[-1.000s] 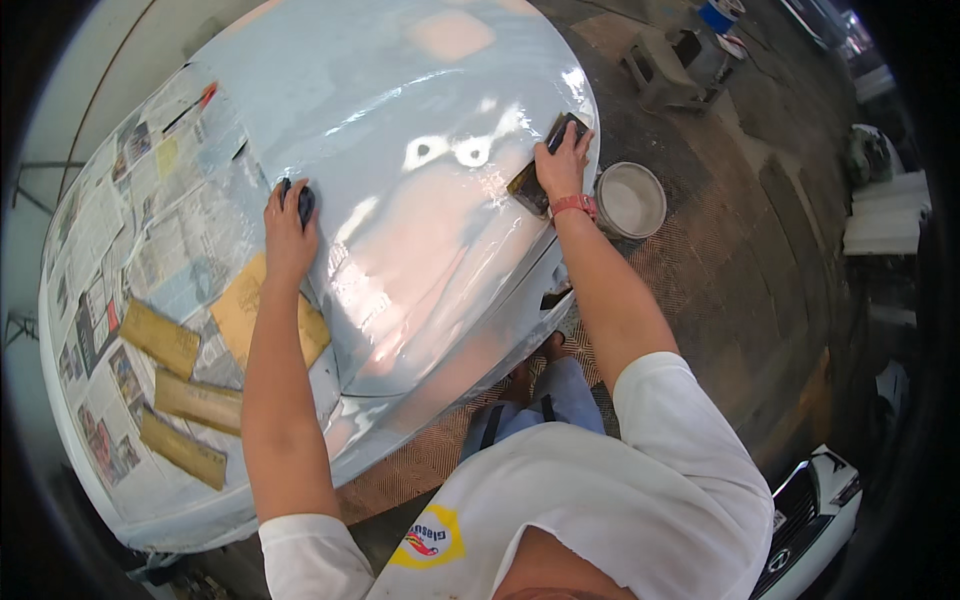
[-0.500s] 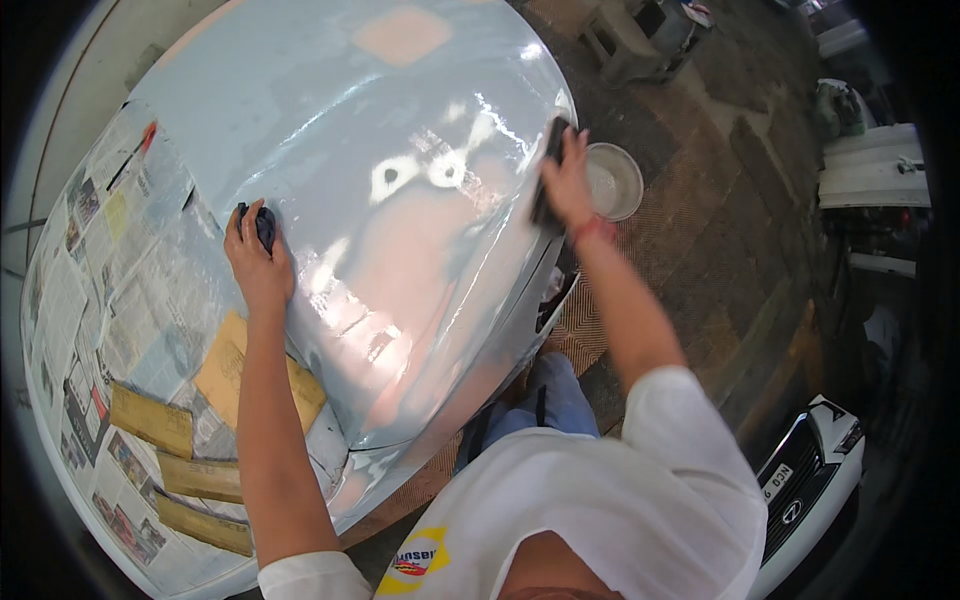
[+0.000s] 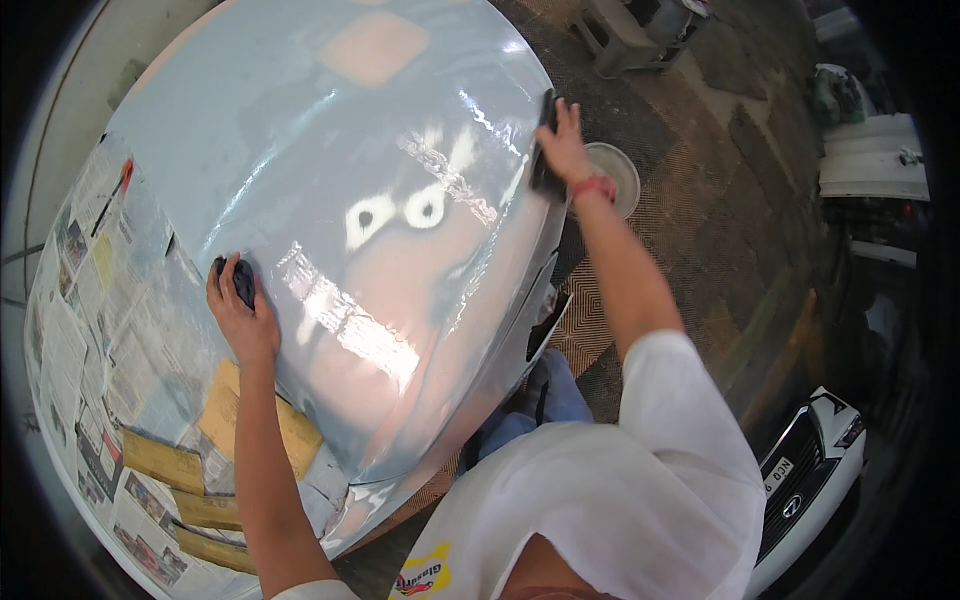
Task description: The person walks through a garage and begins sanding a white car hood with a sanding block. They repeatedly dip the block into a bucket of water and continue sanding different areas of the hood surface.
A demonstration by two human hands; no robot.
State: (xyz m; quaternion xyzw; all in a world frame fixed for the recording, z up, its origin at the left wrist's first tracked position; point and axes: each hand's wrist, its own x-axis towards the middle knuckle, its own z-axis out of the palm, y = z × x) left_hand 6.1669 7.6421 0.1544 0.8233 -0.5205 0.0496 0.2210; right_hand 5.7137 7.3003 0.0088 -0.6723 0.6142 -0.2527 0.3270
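A large grey-primed car hood (image 3: 270, 130) with pinkish patches spreads out before me, its surface shiny in places. At its right edge my right hand (image 3: 568, 148) presses a long black sanding block (image 3: 544, 178) against the panel, fingers stretched over it. On the left part of the hood rests my left hand (image 3: 245, 325), its fingers curled round a dark, crumpled-looking lump (image 3: 237, 281), perhaps a cloth or sponge. Two white-ringed dark spots (image 3: 424, 209) mark the middle of the hood.
Newspaper (image 3: 140, 330) covers the area on the left, with yellowish sandpaper sheets (image 3: 162, 461) on it. A round basin (image 3: 618, 180) stands on the floor past the right hand. A grey stool (image 3: 620, 40) is farther off; a white car front (image 3: 815, 480) lies lower right.
The right hand and the black block have slid farther away along the hood's right edge. The view has shifted a little; the left hand stays on the hood with the dark lump.
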